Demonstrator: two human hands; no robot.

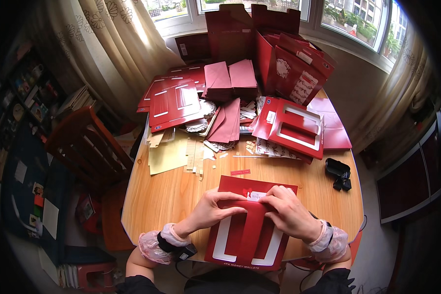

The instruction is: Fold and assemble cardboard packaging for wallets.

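A red cardboard packaging sleeve [254, 224] with two window cut-outs lies before me, its lower end past the table's front edge. Near its top sits a small white label [256, 196] bearing writing, beside a red bow [247, 192]. My left hand [215, 207] reaches in from the left; its index fingertip touches the label's left end, with the thumb apart below. From the right, my right hand [292, 211] has bent fingertips at the label's right end. Whether those fingers pinch the label or only press it is unclear. A small red sticker strip [240, 172] lies beyond the sleeve.
Several red sleeves [176, 103] are piled back left, beside pink envelopes [224, 121]. More sleeves [290, 128] lie right, before an upright red box [266, 62]. Yellow paper [167, 154] and adhesive pieces [195, 154] lie left. A black case [337, 168] sits near the right edge.
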